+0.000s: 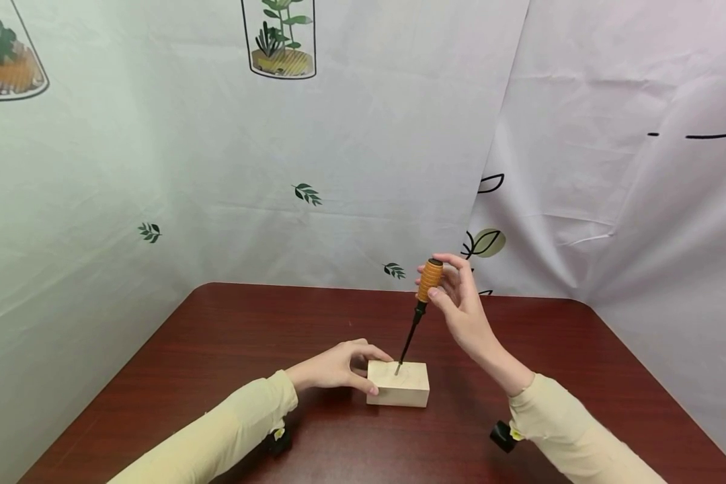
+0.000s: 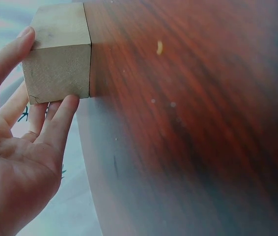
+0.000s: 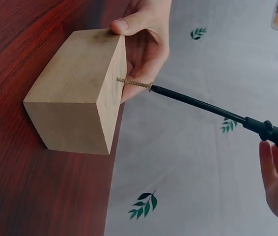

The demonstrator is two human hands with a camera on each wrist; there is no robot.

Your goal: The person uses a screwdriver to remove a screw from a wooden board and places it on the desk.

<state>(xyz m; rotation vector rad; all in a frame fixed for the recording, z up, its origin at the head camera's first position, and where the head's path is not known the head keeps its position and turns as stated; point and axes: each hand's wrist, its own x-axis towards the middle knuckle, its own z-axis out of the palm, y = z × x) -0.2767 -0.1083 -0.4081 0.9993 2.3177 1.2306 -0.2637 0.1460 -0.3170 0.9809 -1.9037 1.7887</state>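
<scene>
Support comes from the left grip (image 1: pixel 341 364), thumb and fingers clasping the left end of a pale, rectangular wooden block (image 1: pixel 397 398), probably to stop it twisting on the dark red-brown table (image 1: pixel 218 329). A brass-coloured threaded screw (image 3: pixel 135 83) stands in the block's top face, much thread showing. Above and right of the block, the right grip (image 1: pixel 462 312) grasps an orange-handled, black-shafted screwdriver (image 1: pixel 420 309), tilted, seemingly to line up with the screw. Beyond the block, white cloth (image 1: pixel 399 134) bears printed jars (image 1: pixel 283 64) containing painted plants.
</scene>
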